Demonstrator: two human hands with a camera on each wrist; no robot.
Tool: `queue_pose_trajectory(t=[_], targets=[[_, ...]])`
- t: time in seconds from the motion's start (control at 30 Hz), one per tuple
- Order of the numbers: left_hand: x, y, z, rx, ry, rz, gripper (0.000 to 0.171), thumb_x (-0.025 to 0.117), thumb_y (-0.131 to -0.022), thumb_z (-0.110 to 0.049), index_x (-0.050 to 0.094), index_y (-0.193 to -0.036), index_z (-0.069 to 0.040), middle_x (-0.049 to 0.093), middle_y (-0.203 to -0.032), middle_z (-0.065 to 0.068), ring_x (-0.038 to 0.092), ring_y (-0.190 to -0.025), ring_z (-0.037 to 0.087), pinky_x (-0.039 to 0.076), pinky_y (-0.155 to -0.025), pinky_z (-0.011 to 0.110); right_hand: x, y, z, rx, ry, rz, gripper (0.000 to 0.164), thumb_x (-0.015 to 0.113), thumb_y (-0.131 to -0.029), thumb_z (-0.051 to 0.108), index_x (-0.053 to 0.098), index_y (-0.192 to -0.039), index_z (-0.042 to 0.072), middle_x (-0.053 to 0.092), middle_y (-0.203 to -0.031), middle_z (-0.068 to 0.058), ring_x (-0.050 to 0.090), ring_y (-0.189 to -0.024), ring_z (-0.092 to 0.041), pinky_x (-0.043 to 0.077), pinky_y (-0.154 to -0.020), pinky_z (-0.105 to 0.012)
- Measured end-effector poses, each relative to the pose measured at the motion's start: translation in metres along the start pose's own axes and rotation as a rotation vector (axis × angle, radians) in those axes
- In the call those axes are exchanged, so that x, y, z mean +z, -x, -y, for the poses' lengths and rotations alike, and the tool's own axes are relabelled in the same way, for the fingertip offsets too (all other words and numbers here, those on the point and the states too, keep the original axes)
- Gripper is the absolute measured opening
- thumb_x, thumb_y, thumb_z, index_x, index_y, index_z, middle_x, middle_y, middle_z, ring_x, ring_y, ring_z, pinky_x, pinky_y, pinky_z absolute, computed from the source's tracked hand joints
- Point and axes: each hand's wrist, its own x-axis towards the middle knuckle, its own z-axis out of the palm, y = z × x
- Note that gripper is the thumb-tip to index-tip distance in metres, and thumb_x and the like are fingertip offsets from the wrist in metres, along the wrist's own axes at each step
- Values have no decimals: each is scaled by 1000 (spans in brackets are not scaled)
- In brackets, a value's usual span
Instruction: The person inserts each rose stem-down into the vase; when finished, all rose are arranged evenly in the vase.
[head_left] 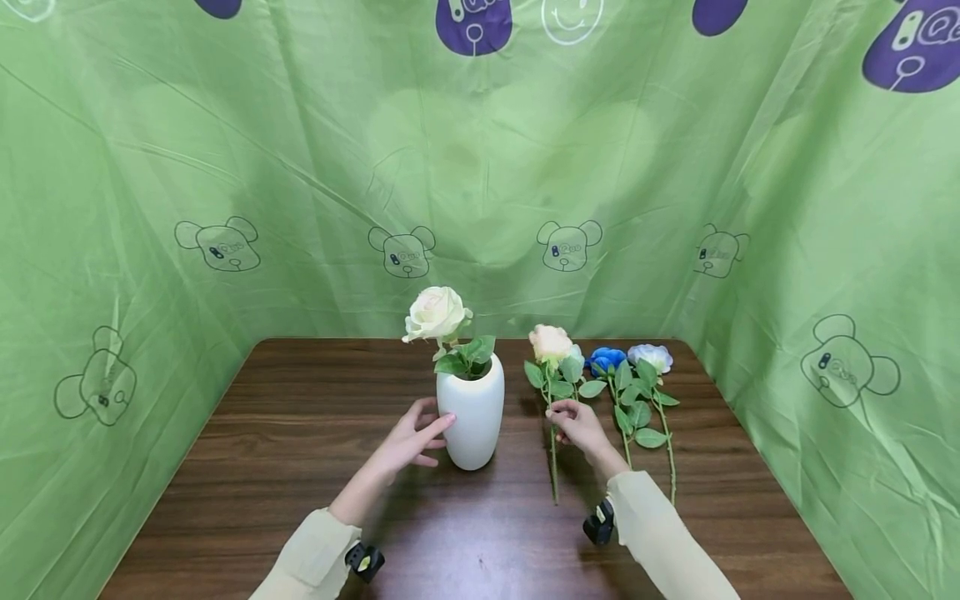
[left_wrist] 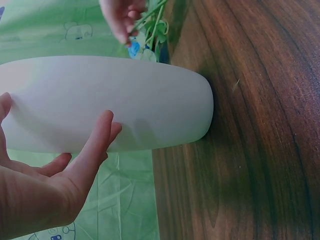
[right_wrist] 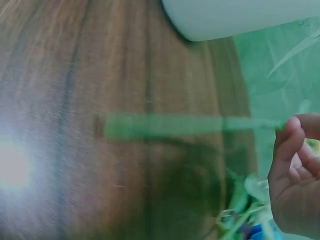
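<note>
A tall white vase (head_left: 472,421) stands upright on the table, a cream-white rose (head_left: 437,313) with green leaves leaning left out of its mouth. My left hand (head_left: 407,439) touches the vase's left side, its fingers spread and mostly straight, as the left wrist view also shows. To the right of the vase, my right hand (head_left: 581,427) pinches the green stem (head_left: 555,479) of a pale pink rose (head_left: 551,343) between thumb and fingers. In the right wrist view the stem's lower end (right_wrist: 150,126) points away from the hand over the tabletop, slightly blurred.
Right of the pink rose lie a bright blue flower (head_left: 606,360) and a pale lavender flower (head_left: 651,358), stems toward me. A pale bloom shows partly behind the pink rose. Green printed cloth (head_left: 480,167) encloses the brown wooden table (head_left: 285,433) at the back and sides.
</note>
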Motion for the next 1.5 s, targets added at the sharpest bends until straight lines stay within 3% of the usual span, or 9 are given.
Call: queue_pose_trajectory(t=[0.23,0.33,0.57,0.7,0.8,0.97,1.1,1.33,1.5], targets=[[-1,0,0,-2,-4,2,69,60,-82,-40,26,-133,-8,32,-129,30,53,-97,39,52,-60,42,-6,5,21,-128,-29,68,32,59,-85,7,49,-110,-9,60,-77,-17,56,-51,-17,51,-50,-32],[-1,0,0,-3,-6,5,69,60,-82,-39,26,-133,-8,32,-129,30,53,-97,39,52,-60,42,-6,10,27,-163,-49,92,32,59,-84,6,48,-111,-9,60,-83,-23,58,-55,-26,52,-54,-38],[0,1,-1,-2,-6,4,69,60,-82,-39,27,-133,-8,33,-128,30,53,-97,40,52,-60,42,-8,21,45,-270,-85,125,29,57,-84,0,47,-110,-8,57,-87,-29,53,-67,-49,52,-56,-40],[-1,2,-2,-5,-4,5,69,61,-82,-39,27,-133,-8,33,-128,30,53,-97,40,52,-60,42,-10,26,55,-338,-106,94,30,57,-84,-1,46,-110,-10,58,-85,-29,56,-65,-44,52,-57,-40],[0,7,-10,-8,2,18,68,60,-83,-36,26,-133,-6,32,-129,31,51,-99,42,52,-61,42,-11,29,61,-382,-152,68,33,57,-84,0,44,-112,-10,57,-85,-30,59,-61,-33,52,-55,-33],[3,16,-24,6,5,40,66,57,-86,-31,23,-134,-2,29,-128,35,48,-100,46,51,-63,44,-13,35,78,-435,-218,51,33,55,-86,1,42,-114,-9,54,-85,-35,61,-62,-29,52,-58,-39],[2,11,-16,0,8,32,66,59,-85,-33,25,-133,-4,30,-128,33,49,-100,44,51,-62,43,-16,36,91,-488,-236,28,29,54,-86,0,44,-113,-5,55,-84,-35,61,-61,-24,50,-60,-46],[0,1,-1,7,0,9,67,60,-83,-38,27,-133,-7,33,-128,31,53,-97,41,52,-60,42,-18,37,118,-610,-308,-35,24,55,-84,-6,46,-107,-6,59,-76,-24,60,-59,-24,52,-57,-36],[0,1,-2,-2,-5,-5,68,61,-81,-39,29,-132,-9,34,-127,29,53,-97,40,52,-60,42,-14,38,138,-623,-400,-99,23,57,-84,-2,49,-105,0,60,-74,-17,60,-58,-22,52,-59,-39]])
